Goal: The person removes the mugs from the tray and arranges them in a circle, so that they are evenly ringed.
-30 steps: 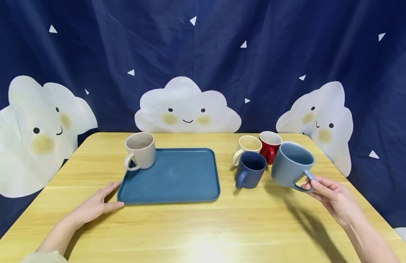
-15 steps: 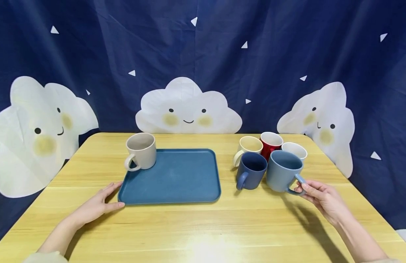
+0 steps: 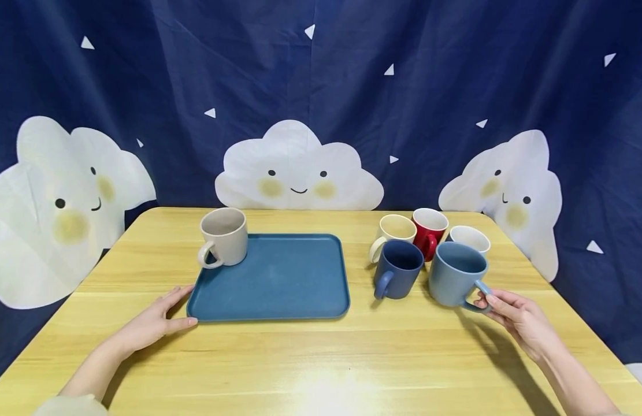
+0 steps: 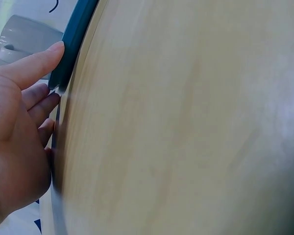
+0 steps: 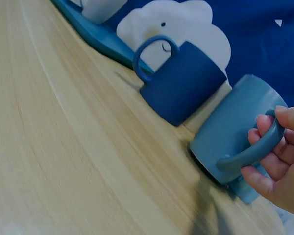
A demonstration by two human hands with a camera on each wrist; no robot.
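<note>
Handle [image 3: 482,286] pinched in my right grip [image 3: 519,319], the light-blue mug [image 3: 455,280] is right of frame centre, a narrow gap from the navy mug [image 3: 397,278]. My left grip [image 3: 150,325], spread apart, touches the tray [image 3: 279,283] at its lower-left corner; wider worktop [image 3: 363,329] separates tray and navy mug.

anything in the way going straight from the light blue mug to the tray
Yes, the dark blue mug stands between the light blue mug and the tray, with the cream mug behind it. Nothing visible stands between the dark blue mug and the tray.
</note>
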